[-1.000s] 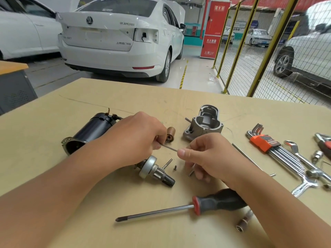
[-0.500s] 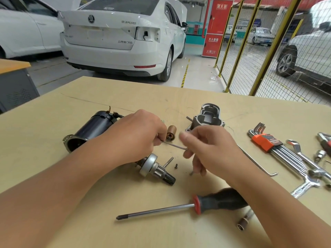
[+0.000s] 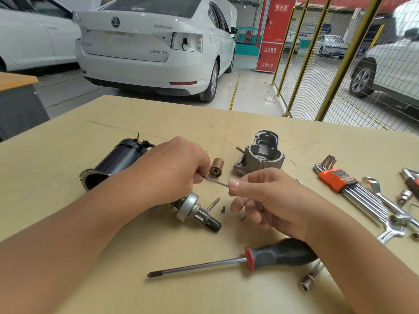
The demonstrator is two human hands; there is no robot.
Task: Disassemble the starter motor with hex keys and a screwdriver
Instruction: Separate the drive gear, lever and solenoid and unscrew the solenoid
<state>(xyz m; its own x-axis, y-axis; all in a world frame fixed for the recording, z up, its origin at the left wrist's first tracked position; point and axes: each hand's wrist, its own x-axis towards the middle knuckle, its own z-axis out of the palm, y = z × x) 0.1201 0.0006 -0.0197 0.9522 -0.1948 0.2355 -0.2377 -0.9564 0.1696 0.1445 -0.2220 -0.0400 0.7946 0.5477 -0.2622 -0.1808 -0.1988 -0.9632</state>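
Note:
A thin hex key (image 3: 216,181) spans the gap between my hands above the table. My left hand (image 3: 172,171) grips its left end in curled fingers, and my right hand (image 3: 260,196) pinches its right end. Under my left hand lies the pinion and clutch assembly (image 3: 197,211), partly hidden by the wrist. The black motor body (image 3: 111,164) lies on its side at the left. A grey aluminium nose housing (image 3: 260,155) stands behind my right hand, with a brass sleeve (image 3: 216,169) beside it. A black-handled screwdriver (image 3: 238,261) lies near the front.
A hex key set (image 3: 344,184) in an orange holder and wrenches (image 3: 390,214) lie at the right. Small screws and a pin (image 3: 214,203) sit by the pinion. A socket extension (image 3: 310,277) lies under my right forearm. White cars and a yellow mesh fence stand behind the table.
My right hand rose and then came back down toward the table while keeping hold of the hex key. My left hand stayed in place on the key's other end.

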